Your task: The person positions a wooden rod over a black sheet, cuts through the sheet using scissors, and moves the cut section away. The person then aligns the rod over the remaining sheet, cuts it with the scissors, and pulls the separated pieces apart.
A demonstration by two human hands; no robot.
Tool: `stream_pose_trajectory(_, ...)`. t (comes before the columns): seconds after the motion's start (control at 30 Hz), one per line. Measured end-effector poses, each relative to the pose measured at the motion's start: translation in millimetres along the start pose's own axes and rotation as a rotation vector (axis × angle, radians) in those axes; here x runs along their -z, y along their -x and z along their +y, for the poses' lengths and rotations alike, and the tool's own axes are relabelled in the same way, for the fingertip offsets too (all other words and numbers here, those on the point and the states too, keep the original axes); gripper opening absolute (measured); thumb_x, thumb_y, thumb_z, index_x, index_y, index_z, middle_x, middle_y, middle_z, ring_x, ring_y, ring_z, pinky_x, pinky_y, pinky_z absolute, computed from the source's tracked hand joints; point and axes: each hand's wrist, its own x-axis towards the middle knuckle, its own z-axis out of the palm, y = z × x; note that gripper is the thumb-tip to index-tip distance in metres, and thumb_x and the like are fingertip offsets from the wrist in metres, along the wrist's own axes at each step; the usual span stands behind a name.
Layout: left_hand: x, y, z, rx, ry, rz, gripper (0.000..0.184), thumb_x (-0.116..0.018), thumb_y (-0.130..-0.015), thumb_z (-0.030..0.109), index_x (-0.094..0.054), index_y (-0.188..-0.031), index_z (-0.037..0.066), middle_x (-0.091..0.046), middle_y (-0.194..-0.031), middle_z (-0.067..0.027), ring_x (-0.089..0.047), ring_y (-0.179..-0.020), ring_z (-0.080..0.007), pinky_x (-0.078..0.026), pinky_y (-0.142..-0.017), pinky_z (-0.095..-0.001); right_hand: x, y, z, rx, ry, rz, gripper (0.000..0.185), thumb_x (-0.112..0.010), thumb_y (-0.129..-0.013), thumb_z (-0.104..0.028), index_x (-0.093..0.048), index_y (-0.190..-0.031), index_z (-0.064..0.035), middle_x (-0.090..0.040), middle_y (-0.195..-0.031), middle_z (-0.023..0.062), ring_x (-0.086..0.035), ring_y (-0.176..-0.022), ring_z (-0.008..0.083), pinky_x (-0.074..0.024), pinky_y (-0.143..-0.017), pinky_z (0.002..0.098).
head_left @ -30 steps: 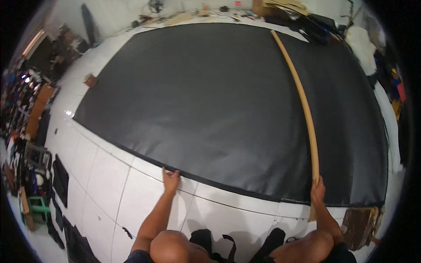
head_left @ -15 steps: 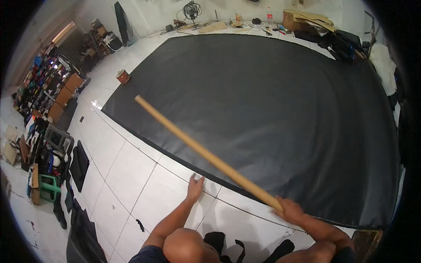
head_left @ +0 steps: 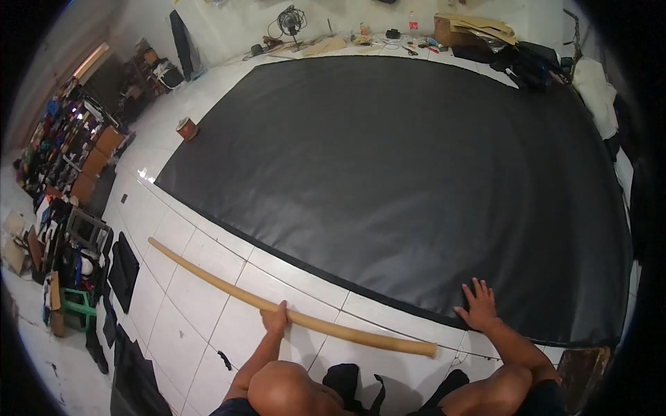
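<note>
A long tan tube (head_left: 354, 335), which looks like cardboard, lies slantwise over the white tiles on my side of the big black sheet. Around its middle my left hand (head_left: 275, 320) is closed, thumb pointing toward the sheet. My right hand (head_left: 480, 306) is open, fingers spread, at the near edge of the black sheet (head_left: 388, 180), palm down. The sheet has a leather-like sheen, with soft ripples toward its right side. A reddish-brown can (head_left: 186, 129) sits at the sheet's left edge.
Black folded pieces (head_left: 123, 272) lie on the tiles at left, near a green stool (head_left: 78, 308) and cluttered shelves. Along the far wall are a fan (head_left: 291, 24), a bottle (head_left: 413, 25) and cardboard (head_left: 479, 29). A brown board (head_left: 583, 371) is at lower right.
The tube has come down from above the sheet to the tiles nearer me. My right hand has let go of it and moved onto the sheet; my left hand has taken hold.
</note>
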Motion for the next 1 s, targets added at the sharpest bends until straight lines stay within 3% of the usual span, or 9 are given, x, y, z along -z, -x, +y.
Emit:
stream_pose_trajectory(0.07, 4, -34, -27, 0.015, 0.016, -0.072, 0.083, -0.082, -0.071, 0.039, -0.043, -0.122, -0.014, -0.061, -0.113, -0.0297, -0.061, -0.106, -0.0409, -0.049, -0.094, -0.0424, 3, 3, 18, -0.021, -0.05, -0.077, 0.074, -0.057, -0.09, -0.054, -0.033, -0.151, -0.0176, -0.018, -0.16, 0.0153, -0.02, -0.146, 0.0374, -0.0199, -0.116, 0.0557)
stream_pose_trajectory(0.13, 4, -49, -46, -0.163, -0.064, 0.034, 0.069, -0.081, -0.075, 0.034, -0.049, -0.115, -0.011, -0.067, -0.085, -0.0193, -0.067, -0.075, -0.0316, -0.055, -0.071, -0.0413, 9, 4, 21, -0.038, -0.101, -0.159, 0.075, -0.057, -0.091, -0.055, -0.03, -0.152, -0.021, -0.015, -0.162, 0.0133, -0.017, -0.148, 0.037, -0.0185, -0.117, 0.056)
stream_pose_trajectory(0.3, 28, 11, 50, -0.014, -0.314, 0.144, 0.093, -0.079, -0.074, 0.042, -0.036, -0.137, -0.013, -0.042, -0.137, -0.0321, -0.047, -0.124, -0.0443, -0.044, -0.101, -0.0479, 6, 5, 33, -0.004, -0.161, -0.047, 0.07, -0.062, -0.089, -0.049, -0.039, -0.148, -0.0195, -0.027, -0.157, 0.012, -0.023, -0.146, 0.0345, -0.0273, -0.115, 0.0514)
stream_pose_trajectory(0.37, 35, 5, 69, -0.442, -0.566, 0.16, 0.094, -0.078, -0.075, 0.04, -0.034, -0.142, -0.008, -0.03, -0.146, -0.0319, -0.04, -0.13, -0.0448, -0.041, -0.103, -0.0498, 3, 4, 45, -0.062, -0.151, -0.026, 0.07, -0.064, -0.089, -0.048, -0.039, -0.148, -0.0188, -0.029, -0.155, 0.0117, -0.026, -0.144, 0.0334, -0.0296, -0.114, 0.0496)
stream_pose_trajectory(0.6, 11, 32, 213, -1.488, -0.832, -0.527, 0.055, -0.073, -0.079, 0.026, -0.056, -0.129, 0.011, -0.055, -0.126, -0.0201, -0.054, -0.116, -0.0375, -0.046, -0.097, -0.0469, 21, -4, 68, -0.209, -0.235, -0.022, 0.066, -0.071, -0.086, -0.033, -0.045, -0.143, -0.0116, -0.037, -0.15, 0.0138, -0.037, -0.138, 0.0329, -0.0367, -0.11, 0.0456)
stream_pose_trajectory(0.77, -92, 121, 218, -1.268, -1.158, -0.838, 0.046, -0.069, -0.081, 0.032, -0.063, -0.123, 0.015, -0.055, -0.127, -0.0164, -0.052, -0.121, -0.0337, -0.046, -0.098, -0.0456, 48, -15, 62, -0.286, -0.271, -0.051, 0.048, -0.072, -0.085, -0.033, -0.062, -0.123, -0.0056, -0.057, -0.13, 0.0188, -0.054, -0.12, 0.0369, -0.0434, -0.103, 0.0447)
stream_pose_trajectory(0.87, -130, 176, 167, -1.541, -0.871, -0.967, 0.05, -0.071, -0.079, 0.031, -0.062, -0.125, 0.015, -0.049, -0.135, -0.0159, -0.045, -0.128, -0.0361, -0.037, -0.108, -0.047, 95, 0, 47, -0.276, -0.184, -0.132, 0.045, -0.071, -0.086, -0.031, -0.062, -0.121, -0.0042, -0.061, -0.123, 0.0204, -0.058, -0.115, 0.0382, -0.0462, -0.098, 0.0455)
stream_pose_trajectory(0.93, -132, 216, 152, -1.718, -0.967, -1.133, 0.069, -0.07, -0.082, 0.036, -0.046, -0.144, 0.018, -0.032, -0.152, -0.0186, -0.029, -0.142, -0.0368, -0.025, -0.117, -0.0482, 87, 22, 43, -0.022, -0.334, 0.273, 0.041, -0.069, -0.088, -0.027, -0.062, -0.121, -0.0042, -0.064, -0.116, 0.0196, -0.06, -0.108, 0.0378, -0.0479, -0.093, 0.0455)
stream_pose_trajectory(1.0, -143, 238, 140, -1.754, -0.893, -1.174, 0.069, -0.067, -0.085, 0.038, -0.043, -0.146, 0.016, -0.028, -0.154, -0.0199, -0.026, -0.143, -0.036, -0.022, -0.117, -0.0498, 90, 69, 21, -0.176, -0.525, 0.241, 0.034, -0.068, -0.089, -0.024, -0.062, -0.116, -0.0031, -0.066, -0.106, 0.0176, -0.062, -0.1, 0.0357, -0.0488, -0.087, 0.0441)
